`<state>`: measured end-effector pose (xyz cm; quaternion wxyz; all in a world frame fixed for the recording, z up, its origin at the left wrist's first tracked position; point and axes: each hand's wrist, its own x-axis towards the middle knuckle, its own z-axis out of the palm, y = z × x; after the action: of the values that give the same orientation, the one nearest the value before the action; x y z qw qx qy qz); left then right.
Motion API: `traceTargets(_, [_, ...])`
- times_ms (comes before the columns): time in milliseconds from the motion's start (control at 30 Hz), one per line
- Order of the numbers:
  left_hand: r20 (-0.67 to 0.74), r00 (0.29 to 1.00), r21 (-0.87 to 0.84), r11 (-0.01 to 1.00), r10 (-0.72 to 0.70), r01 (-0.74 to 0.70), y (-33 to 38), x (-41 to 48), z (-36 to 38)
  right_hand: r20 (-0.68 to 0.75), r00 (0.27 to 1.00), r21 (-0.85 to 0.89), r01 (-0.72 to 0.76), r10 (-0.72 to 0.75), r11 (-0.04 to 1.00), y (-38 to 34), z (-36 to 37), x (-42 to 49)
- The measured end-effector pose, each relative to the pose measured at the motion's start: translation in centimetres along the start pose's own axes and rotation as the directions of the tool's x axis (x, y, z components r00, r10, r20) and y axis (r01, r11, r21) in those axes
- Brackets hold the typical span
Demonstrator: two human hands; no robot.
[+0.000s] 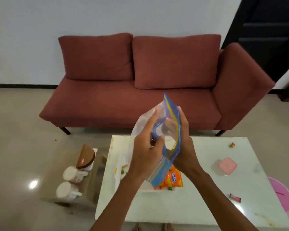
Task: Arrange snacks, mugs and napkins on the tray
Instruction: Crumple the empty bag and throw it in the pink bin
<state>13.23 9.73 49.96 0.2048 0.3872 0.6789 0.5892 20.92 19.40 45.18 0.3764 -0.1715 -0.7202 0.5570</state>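
Both hands hold a clear zip bag (169, 124) with a blue and yellow seal above the white table (198, 197). My left hand (147, 152) grips the bag's near side with its fingers at the open mouth. My right hand (184, 144) grips the far side along the seal. Under the bag lies an orange snack packet (173, 180) on a white tray (157, 189), mostly hidden by my arms. Two white mugs (70, 173) (63, 190) stand on a low side stand at the left, next to a brown napkin holder (85, 156).
A pink lidded container (227, 165) sits on the table's right side, with a small wrapper (232, 145) farther back and another (234, 197) near the right edge. A pink round bin (282, 194) stands right of the table. A red sofa (140, 90) is behind.
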Motion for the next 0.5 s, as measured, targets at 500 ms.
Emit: traceTargets(500, [0.360,0.747,-0.303,0.687,-0.559,0.660,-2.6,0.2,-5.9,-0.729,0.648,0.265,-0.028,0.220,0.964,-4.9,-1.2,1.3])
